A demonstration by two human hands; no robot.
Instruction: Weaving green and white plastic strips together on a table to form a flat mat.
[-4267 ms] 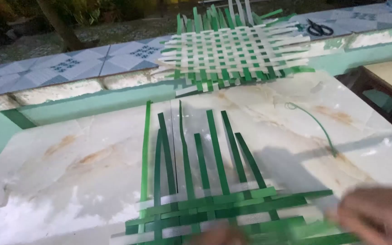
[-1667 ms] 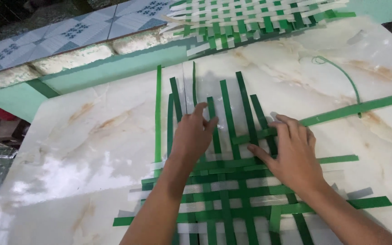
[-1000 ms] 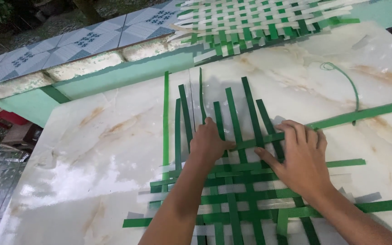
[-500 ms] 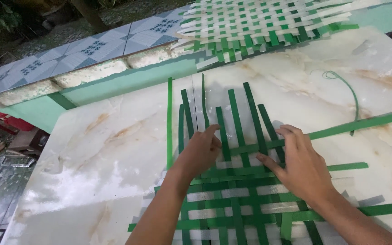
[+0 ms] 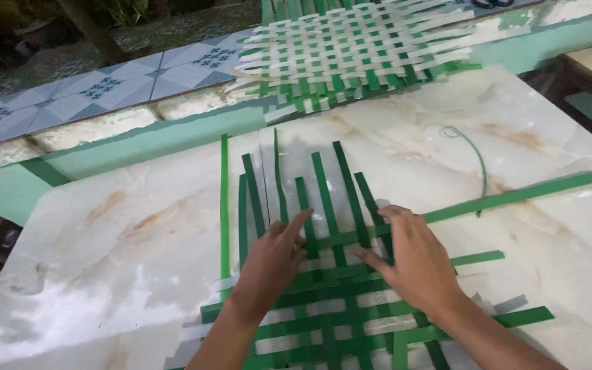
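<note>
A partly woven mat of green and pale strips point(image 5: 351, 308) lies flat on a white marble-look tabletop point(image 5: 118, 247). My left hand point(image 5: 272, 264) rests palm down on the weave's upper left, fingers stretched toward the upright green strips point(image 5: 323, 185). My right hand point(image 5: 412, 257) presses flat on the weave's upper right, fingertips at a long green strip point(image 5: 515, 197) that runs out to the right. Neither hand grips anything.
A finished woven mat of green and white strips point(image 5: 351, 51) lies on the tiled ledge beyond the table. A thin green cord point(image 5: 471, 147) curls on the tabletop at right. A green-painted wall edge point(image 5: 138, 140) borders the table's far side.
Both hands have slid slightly down and toward each other on the weave. The view has shifted, showing more of the ledge mat. The long green strip still runs out to the right.
</note>
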